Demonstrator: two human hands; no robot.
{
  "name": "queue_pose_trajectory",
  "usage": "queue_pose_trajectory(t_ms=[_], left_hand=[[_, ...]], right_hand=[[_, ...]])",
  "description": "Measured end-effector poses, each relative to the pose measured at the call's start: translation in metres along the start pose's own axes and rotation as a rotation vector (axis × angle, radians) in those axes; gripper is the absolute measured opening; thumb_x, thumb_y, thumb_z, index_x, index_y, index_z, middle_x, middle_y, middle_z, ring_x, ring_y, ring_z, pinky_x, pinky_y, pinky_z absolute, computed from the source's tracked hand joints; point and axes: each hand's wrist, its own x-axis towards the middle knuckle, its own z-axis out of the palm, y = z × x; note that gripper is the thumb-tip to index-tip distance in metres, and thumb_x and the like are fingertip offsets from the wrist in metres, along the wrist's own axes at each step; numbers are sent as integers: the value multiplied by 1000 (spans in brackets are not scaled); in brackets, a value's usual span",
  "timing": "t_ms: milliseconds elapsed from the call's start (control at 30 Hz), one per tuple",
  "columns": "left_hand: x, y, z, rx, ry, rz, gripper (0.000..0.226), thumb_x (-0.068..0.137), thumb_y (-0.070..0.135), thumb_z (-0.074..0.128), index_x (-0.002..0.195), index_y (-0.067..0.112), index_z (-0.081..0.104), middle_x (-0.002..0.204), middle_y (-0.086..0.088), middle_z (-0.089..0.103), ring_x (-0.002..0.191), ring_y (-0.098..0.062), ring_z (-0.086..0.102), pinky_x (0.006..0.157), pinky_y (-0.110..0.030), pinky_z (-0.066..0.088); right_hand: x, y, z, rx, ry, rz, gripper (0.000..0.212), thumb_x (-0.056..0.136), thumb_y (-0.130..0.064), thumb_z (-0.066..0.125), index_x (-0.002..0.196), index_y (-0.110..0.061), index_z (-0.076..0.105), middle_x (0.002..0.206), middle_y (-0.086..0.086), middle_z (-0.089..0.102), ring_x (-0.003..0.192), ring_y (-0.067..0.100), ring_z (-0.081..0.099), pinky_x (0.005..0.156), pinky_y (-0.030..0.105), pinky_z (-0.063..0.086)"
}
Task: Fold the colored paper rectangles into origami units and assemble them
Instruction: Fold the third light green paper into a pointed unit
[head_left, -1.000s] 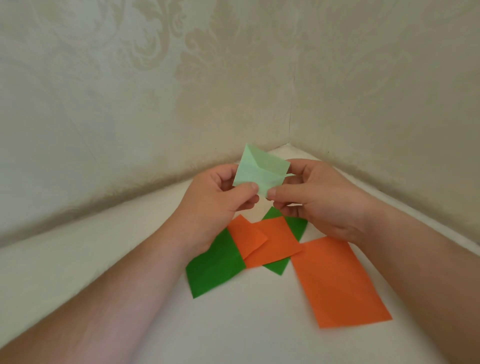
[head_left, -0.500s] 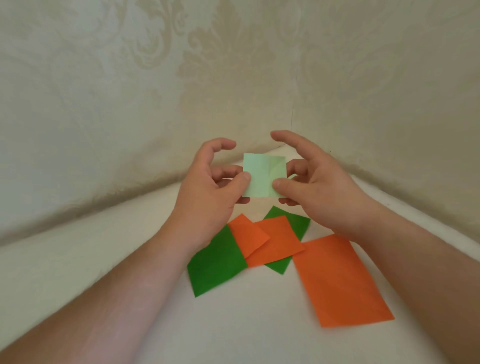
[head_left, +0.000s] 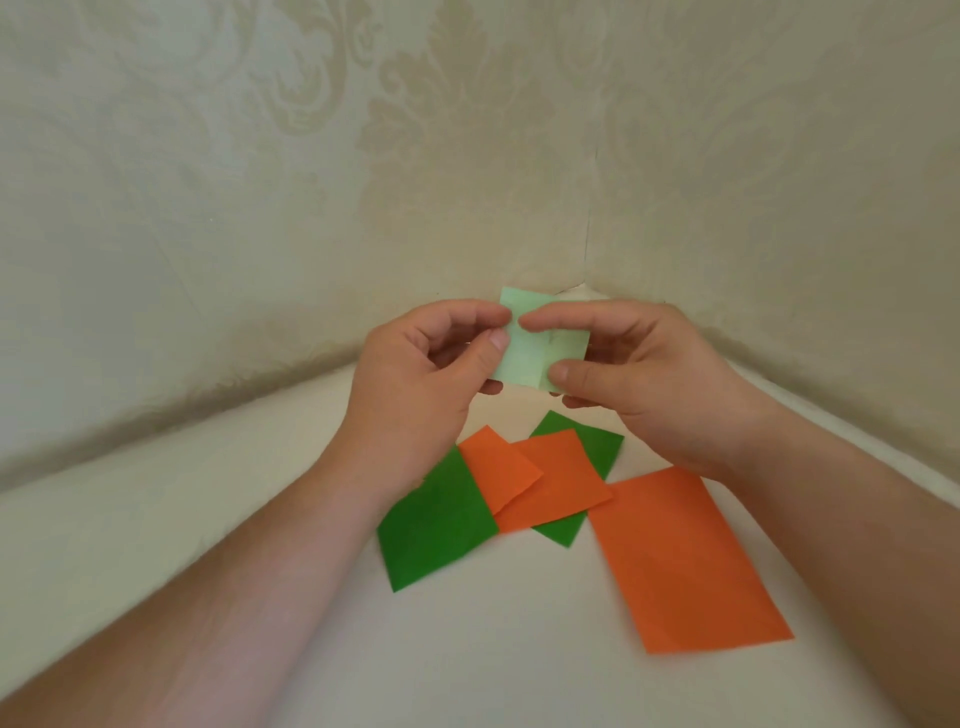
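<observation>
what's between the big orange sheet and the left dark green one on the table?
Head view: two smaller overlapping orange pieces on another dark green sheet lie between big orange sheet and left green sheet.

**Covered edges, cropped arms**

The left hand (head_left: 415, 384) and right hand (head_left: 649, 379) are covering the side edges of the pale green folded paper (head_left: 535, 353), with fingertips hiding part of its top; its inner folds are blurring together. Both forearms are running out of the frame's bottom corners. The folded orange piece (head_left: 550, 483) is overlapping two dark green pieces (head_left: 436, 535), hiding how they are joining. The left wrist is covering the dark green upper corner.
</observation>
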Motion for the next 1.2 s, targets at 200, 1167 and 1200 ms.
queue_pose_trajectory(t_ms=[200,1167,1200], left_hand=[[0,-1,-2,61,-34,-10,27,94,3,71,109,24,78,100,3,79,84,-16,72,79,-40,62],[-8,11,-1,261,-141,-99,50,93,-6,57,113,35,77,101,4,80,84,-11,70,95,-54,57],[-9,11,-1,267,-145,-100,50,93,-5,57,113,36,78,100,3,80,85,-12,71,95,-54,56]], right_hand=[[1,5,0,-68,33,12,33,86,12,73,100,-18,80,97,10,78,93,33,73,88,48,60],[0,4,-9,-609,-1,-169,22,73,-30,92,86,-44,79,121,-12,56,108,3,56,96,26,45],[0,3,-8,-614,1,-162,21,73,-33,92,85,-45,79,121,-14,55,109,2,56,96,25,44]])
